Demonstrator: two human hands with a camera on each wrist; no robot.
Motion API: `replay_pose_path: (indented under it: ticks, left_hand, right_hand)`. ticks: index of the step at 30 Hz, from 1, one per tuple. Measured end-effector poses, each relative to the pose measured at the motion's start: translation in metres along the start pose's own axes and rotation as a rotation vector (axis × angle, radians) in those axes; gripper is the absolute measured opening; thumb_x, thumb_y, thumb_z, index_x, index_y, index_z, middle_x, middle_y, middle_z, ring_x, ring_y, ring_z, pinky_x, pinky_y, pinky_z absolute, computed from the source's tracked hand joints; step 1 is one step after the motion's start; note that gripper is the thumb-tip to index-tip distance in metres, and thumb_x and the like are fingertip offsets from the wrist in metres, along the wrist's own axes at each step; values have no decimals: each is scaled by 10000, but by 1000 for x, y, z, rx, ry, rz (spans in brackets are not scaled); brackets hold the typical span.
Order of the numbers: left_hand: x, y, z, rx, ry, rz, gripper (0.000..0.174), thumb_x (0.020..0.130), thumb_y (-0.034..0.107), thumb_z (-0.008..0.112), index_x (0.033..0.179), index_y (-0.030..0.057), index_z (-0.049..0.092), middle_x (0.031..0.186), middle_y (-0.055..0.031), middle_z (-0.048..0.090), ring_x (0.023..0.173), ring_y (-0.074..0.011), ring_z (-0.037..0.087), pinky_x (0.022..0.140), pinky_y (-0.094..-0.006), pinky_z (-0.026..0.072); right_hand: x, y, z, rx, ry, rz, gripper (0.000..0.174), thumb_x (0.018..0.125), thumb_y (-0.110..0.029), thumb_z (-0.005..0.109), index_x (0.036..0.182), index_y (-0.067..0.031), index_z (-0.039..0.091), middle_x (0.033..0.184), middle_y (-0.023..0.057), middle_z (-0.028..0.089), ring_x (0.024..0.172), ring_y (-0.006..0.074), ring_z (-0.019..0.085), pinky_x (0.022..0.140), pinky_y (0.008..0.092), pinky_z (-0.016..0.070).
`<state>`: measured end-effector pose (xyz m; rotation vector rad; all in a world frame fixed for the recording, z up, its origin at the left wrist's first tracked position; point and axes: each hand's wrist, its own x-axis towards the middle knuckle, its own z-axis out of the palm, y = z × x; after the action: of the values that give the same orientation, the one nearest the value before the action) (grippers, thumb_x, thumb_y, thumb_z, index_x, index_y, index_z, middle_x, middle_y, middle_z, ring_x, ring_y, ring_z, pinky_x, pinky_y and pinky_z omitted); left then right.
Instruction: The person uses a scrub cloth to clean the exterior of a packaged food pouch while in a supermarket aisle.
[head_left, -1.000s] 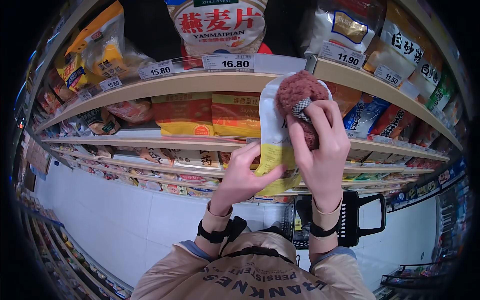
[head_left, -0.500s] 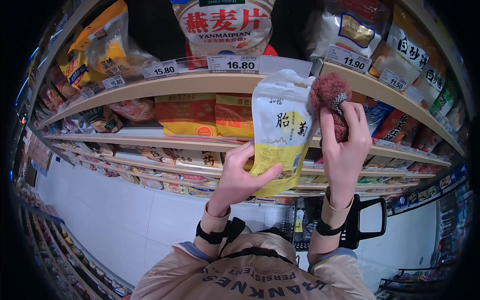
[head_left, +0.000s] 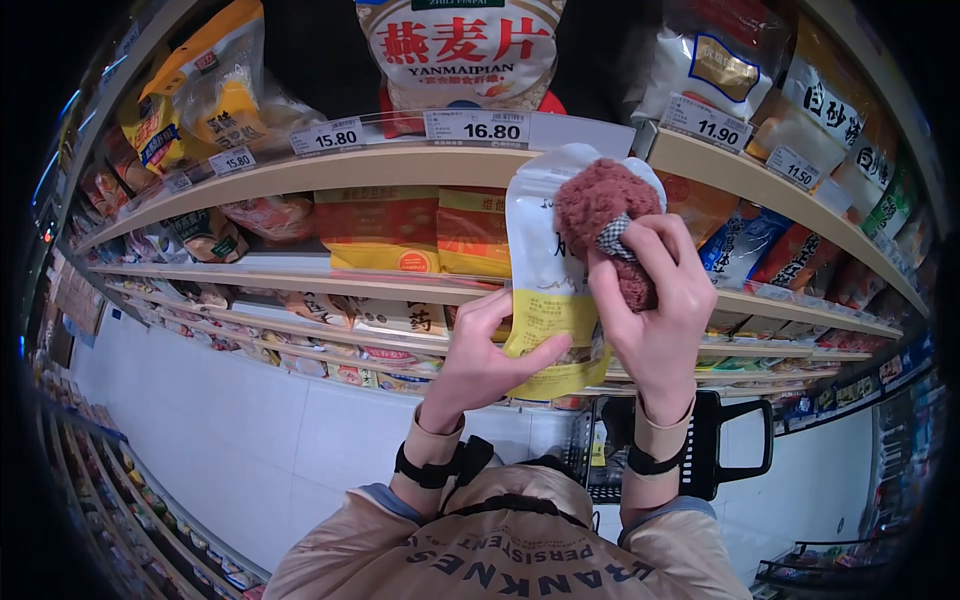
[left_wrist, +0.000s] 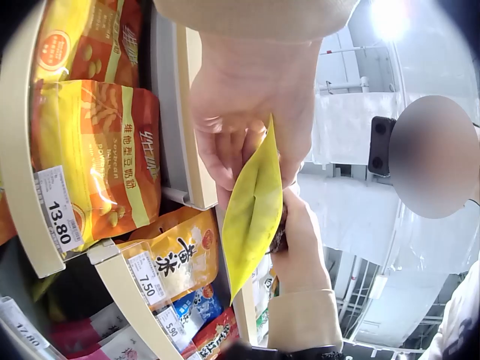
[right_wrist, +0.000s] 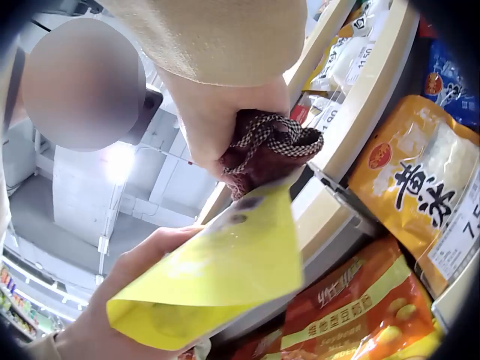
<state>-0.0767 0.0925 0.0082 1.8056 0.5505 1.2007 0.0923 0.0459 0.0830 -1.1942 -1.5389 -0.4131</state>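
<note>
My left hand (head_left: 492, 350) grips the lower left side of a white-and-yellow stand-up pouch (head_left: 552, 318), thumb across its front. The left wrist view shows the pouch's yellow bottom (left_wrist: 255, 210) with my fingers behind it. My right hand (head_left: 660, 300) pinches a fluffy reddish-brown cloth (head_left: 603, 200) with a black-and-white checkered trim. The cloth lies against the upper right front of the pouch and hides much of its printing. In the right wrist view the bunched cloth (right_wrist: 262, 161) meets the pouch's upper part, and the checkered trim (right_wrist: 281, 135) loops out beside my fingers.
Behind the pouch runs a shelf edge (head_left: 400, 165) with price tags. A large oatmeal bag (head_left: 465, 50) stands above it, and orange soybean milk bags (head_left: 380, 225) sit on the shelf below. A black shopping basket (head_left: 705, 440) is low at the right, by my right forearm.
Half a second ago the cloth was at the pouch's right edge, with the front printing showing. Now it has moved left over the front, much as one second ago. My left hand keeps its grip.
</note>
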Motion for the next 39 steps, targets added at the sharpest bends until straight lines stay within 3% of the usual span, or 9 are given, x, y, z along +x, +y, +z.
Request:
replay_pose_path:
  ticks: [3,6,8,11,20,25,32,36,39]
  left_hand:
    - [1,1,-1,-82,-13,-49,320,801,106,775,1061,-50,670,1001,-124,711,870,-177,691,791,-310,538]
    - [4,-1,3,-51,-48,-19,285,911,154,693,1102,-55,655,1010,-137,704,899,-206,681,821,-307,520]
    - [4,0,4,-13,-32,-1,290,1015,205,555,1070,-69,632,941,-160,675,849,-238,647,787,-314,493]
    - [2,-9,4,-3,1,7,341,1060,215,444,978,-82,591,840,-169,615,738,-268,578,711,-338,457]
    - [1,-2,11,51,56,30,315,1055,148,401,883,-78,535,722,-164,525,639,-271,480,637,-360,415]
    - [2,-3,12,69,125,68,290,1045,121,402,894,-85,539,743,-188,538,653,-309,501,643,-378,427]
    - [0,7,17,237,37,67,266,1033,107,410,950,-99,557,828,-219,575,722,-390,564,668,-380,452]
    - [0,-2,16,162,114,127,267,1031,98,407,935,-100,559,807,-215,558,713,-361,554,660,-377,448]
    - [-1,-7,9,107,148,8,286,1036,100,396,946,-104,576,809,-195,583,714,-290,560,682,-356,453]
  right_hand:
    - [-1,10,-5,-82,67,74,201,768,-5,690,965,15,652,916,142,604,769,308,638,689,361,514]
    - [-6,0,-1,-61,62,111,209,774,-5,686,981,9,653,911,139,601,767,308,635,694,365,513]
    - [-11,-7,5,2,0,46,234,767,-24,692,998,-4,661,901,132,582,785,314,630,706,389,513]
    - [-16,-16,10,107,-135,-39,262,747,-32,702,1005,-6,666,894,124,574,805,302,628,717,386,519]
    - [-7,-6,5,39,-76,22,252,763,-18,696,1012,-7,657,911,134,580,799,307,630,714,399,516]
    - [-16,-17,2,96,-250,-95,260,739,-23,709,995,-16,664,913,110,563,831,289,620,710,383,521]
    - [-10,-10,7,4,-121,-62,265,766,-8,693,1028,-14,648,973,135,585,810,302,631,714,379,515]
    - [-21,-16,6,33,-187,-53,254,758,-30,698,1010,-20,666,912,122,557,789,290,624,686,390,520]
    - [-34,-18,2,107,-233,6,222,731,-28,688,953,-23,682,862,111,563,757,277,625,674,387,523]
